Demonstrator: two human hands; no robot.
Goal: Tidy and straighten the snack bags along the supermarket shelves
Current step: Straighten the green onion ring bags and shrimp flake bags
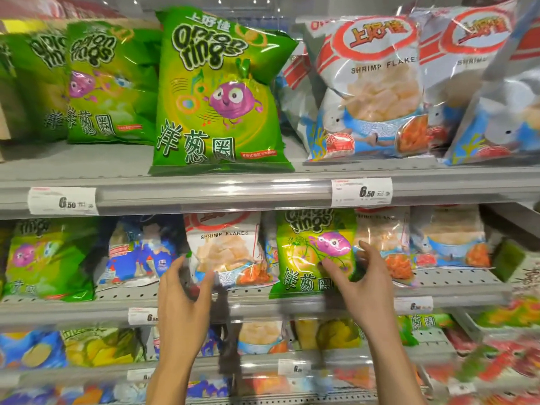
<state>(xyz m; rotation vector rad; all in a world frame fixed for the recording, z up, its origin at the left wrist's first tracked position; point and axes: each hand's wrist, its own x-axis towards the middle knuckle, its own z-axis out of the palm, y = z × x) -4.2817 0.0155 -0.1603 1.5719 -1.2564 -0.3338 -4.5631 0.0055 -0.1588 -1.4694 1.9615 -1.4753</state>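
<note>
On the middle shelf (438, 283) a white shrimp flakes bag (230, 249) stands next to a green onion rings bag (304, 258). My left hand (182, 299) grips the shrimp flakes bag at its lower left corner, fingers behind the edge and thumb on the front. My right hand (362, 285) holds the onion rings bag at its right edge, with the thumb across the front and the fingers behind. The onion rings bag leans forward over the shelf's front lip. Both bags are upright.
The top shelf (204, 185) carries green onion rings bags (219, 92), one pulled forward, and shrimp flakes bags (368, 89) on the right. More snack bags flank my hands: a blue bag (137, 252) on the left, shrimp flakes bags (450, 241) on the right. Price tags (361, 192) line the shelf rails.
</note>
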